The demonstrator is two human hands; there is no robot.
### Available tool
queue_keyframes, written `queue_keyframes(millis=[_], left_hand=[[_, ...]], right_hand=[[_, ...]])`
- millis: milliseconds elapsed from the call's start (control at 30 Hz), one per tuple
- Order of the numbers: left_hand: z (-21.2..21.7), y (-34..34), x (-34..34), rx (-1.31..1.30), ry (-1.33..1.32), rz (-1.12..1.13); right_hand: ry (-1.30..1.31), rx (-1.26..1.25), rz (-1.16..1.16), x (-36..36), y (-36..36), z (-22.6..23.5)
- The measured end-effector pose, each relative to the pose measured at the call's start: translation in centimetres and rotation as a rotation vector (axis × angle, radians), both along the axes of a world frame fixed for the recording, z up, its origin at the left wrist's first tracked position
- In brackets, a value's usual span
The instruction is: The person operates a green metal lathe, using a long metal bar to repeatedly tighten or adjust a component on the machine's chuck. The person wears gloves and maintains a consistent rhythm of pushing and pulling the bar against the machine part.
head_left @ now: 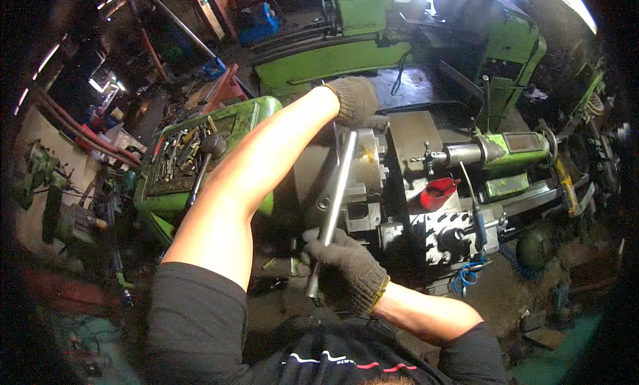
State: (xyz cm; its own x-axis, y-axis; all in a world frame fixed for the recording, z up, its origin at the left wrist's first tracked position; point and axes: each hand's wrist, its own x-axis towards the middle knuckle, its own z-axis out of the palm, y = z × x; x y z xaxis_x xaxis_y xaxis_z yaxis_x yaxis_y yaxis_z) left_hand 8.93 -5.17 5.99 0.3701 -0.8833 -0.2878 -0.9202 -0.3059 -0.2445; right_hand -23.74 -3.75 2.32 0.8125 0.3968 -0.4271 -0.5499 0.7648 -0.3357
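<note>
Background was dim: a green-painted machine bed beyond the work area. Nearer, on the left, a green metal headstock carried a pile of mixed metal hand tools, presumably parked there for easy reach.

Long, smooth, silvery metal bar ran aslant over a round steel chuck, lower end toward the body; contact with the chuck couldn't be told. Right hand, in a dark knit glove, was wrapped round the bar's lower part, likely to steady its length; glove probably for grip and skin protection. Left hand, gloved alike, was stretched to the chuck's far side, just beyond the bar's top end. Fingers unclear: couldn't tell whether closed on anything or touching the bar.

Red plastic cup-like container sat right of the chuck, near a green tailstock, maybe to stay handy.
</note>
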Motion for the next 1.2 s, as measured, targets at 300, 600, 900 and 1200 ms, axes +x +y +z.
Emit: queue_keyframes(millis=[300,600,900,1200], left_hand=[[1.7,-1.6,-1.2,0.077,-0.07,-0.048],[6.2,1.9,-1.7,-0.124,-0.092,0.177],[-0.3,5.2,-6.0,-0.567,0.015,0.551],[-1.4,4.5,-6.9,-0.534,0.047,0.624]], right_hand=[[-0.015,0.007,0.139,2.3,-2.9,-1.4],[0.042,-0.414,0.322,0.4,-13.4,4.6],[-0.977,-2.507,0.536,10.7,-29.1,7.3],[-1.132,-2.597,0.387,22.4,-31.2,3.3]])
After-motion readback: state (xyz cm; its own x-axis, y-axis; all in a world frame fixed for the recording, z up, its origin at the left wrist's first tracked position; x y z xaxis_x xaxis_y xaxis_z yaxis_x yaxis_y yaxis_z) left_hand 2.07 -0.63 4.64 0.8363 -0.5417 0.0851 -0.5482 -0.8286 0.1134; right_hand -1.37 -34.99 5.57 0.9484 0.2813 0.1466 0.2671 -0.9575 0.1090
